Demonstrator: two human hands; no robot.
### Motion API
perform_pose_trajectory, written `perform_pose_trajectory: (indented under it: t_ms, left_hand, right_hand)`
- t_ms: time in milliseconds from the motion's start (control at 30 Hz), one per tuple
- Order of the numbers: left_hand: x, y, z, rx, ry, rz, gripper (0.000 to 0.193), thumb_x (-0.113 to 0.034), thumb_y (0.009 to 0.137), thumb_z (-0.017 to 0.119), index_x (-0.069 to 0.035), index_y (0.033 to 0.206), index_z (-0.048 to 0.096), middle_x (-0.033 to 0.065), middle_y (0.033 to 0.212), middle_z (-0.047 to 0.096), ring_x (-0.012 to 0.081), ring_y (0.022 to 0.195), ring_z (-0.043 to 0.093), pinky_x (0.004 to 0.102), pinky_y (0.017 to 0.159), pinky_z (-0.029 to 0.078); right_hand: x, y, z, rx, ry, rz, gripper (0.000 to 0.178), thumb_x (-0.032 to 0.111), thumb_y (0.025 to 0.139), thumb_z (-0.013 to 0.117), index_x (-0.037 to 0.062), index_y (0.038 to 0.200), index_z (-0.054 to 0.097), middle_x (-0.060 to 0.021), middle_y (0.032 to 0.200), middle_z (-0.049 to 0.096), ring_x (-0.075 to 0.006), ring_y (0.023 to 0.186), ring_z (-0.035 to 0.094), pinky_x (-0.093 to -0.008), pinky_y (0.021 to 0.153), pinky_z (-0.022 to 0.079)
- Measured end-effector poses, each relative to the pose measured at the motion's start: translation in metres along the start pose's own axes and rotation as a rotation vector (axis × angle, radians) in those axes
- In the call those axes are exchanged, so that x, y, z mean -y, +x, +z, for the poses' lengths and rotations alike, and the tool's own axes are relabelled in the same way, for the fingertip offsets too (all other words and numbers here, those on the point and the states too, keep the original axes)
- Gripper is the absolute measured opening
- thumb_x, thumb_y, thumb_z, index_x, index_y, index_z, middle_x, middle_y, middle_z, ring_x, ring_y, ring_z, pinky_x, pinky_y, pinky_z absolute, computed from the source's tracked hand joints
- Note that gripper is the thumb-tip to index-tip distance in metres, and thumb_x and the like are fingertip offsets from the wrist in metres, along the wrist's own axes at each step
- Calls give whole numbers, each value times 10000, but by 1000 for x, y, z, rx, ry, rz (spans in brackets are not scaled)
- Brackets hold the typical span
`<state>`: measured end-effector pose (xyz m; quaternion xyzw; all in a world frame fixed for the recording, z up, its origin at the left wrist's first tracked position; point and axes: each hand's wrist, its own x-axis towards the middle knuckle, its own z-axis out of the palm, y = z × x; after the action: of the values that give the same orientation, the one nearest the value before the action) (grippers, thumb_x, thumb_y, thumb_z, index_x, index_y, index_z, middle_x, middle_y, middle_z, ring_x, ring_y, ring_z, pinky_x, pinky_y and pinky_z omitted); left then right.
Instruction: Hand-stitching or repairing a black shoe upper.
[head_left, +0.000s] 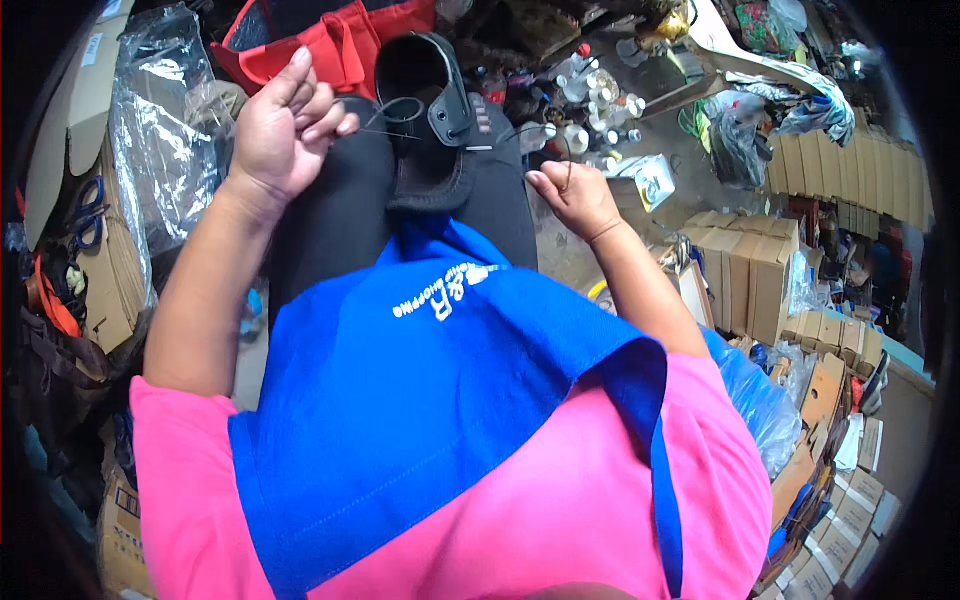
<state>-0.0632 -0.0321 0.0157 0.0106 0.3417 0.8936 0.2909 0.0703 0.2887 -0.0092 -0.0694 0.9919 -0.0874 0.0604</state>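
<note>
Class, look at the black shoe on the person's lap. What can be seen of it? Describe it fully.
The black shoe looks sandal-like and leathery, with a rounded opening, a dark interior and a broad side strap bearing a round fitting. It rests on the dark trousers, its near end by the blue apron. Thin thread shows across it; where that is fastened is unclear. Neither hand appears to touch the shoe.

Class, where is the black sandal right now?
In the head view, the black sandal is at upper centre, against the dark trousers, between the left hand and the right hand.
</note>
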Motion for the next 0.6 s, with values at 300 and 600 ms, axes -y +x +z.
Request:
perform_pose_trajectory:
  t_ms: [300, 600]
  left_hand:
    - [-33, 29, -47, -196, 1297, 134, 380, -377, 991, 461, -58, 1028, 665, 51, 874, 666, 82, 694, 606, 227, 614, 457]
    - [36, 67, 31, 538, 1276, -122, 459, -278, 767, 776, 5, 1053, 555, 44, 974, 527, 141, 981, 503, 278, 901, 399]
  right_hand:
    - [-32, -16, 33, 29, 1578, 534, 464, 387, 908, 583, 115, 1276, 502, -33, 625, 525, -129, 527, 497, -297, 511, 397]
    - [-41, -30, -3, -107, 1676, 659, 537, 498, 929, 508, 93, 1281, 522, -53, 818, 596, -133, 725, 555, -277, 673, 442]
